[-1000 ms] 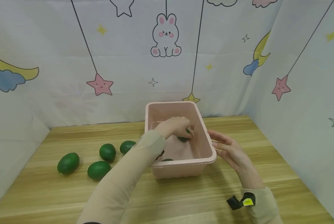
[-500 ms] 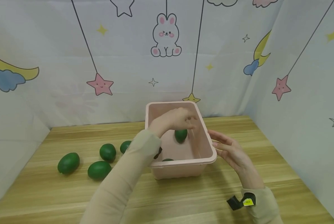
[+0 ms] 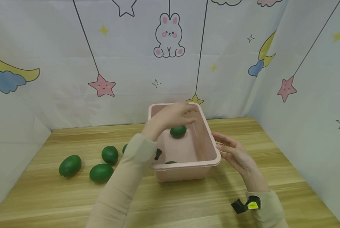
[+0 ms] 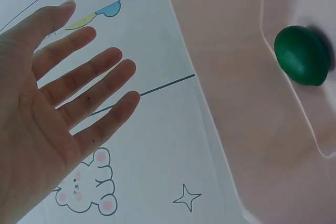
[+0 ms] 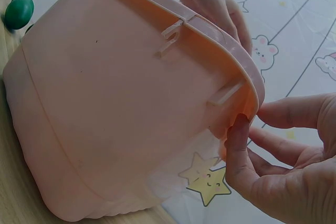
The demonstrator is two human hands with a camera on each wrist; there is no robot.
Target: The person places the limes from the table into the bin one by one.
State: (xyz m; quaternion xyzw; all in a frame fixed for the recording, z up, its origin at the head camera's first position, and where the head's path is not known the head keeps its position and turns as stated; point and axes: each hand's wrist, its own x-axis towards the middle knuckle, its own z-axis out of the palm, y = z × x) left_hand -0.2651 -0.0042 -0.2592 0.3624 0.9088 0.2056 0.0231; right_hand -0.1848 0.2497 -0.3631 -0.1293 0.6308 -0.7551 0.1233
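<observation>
My left hand [image 3: 174, 115] is raised over the pink plastic bin [image 3: 184, 164], its fingers spread and nothing in the palm [image 4: 31, 124]. Below it, on the bin's floor, lies a smooth green egg-shaped fruit [image 3: 178, 131], also visible in the left wrist view [image 4: 302, 55]; it could be a lime or an avocado. A second green fruit [image 3: 171, 162] is mostly hidden behind the bin's near wall. At the right side, my right hand [image 3: 238, 156] holds the bin's rim between thumb and fingers, seen closer in the right wrist view [image 5: 294, 166].
Several more green fruits [image 3: 70, 166] lie on the wooden table [image 3: 192, 202] left of the bin, one [image 3: 125, 148] partly hidden by the left sleeve. A patterned white curtain [image 3: 130, 57] stands behind the table and along its sides.
My left hand has let go of the green fruit and risen up and back above the bin. The released fruit has rolled slightly left and away. The right hand has stayed at the rim.
</observation>
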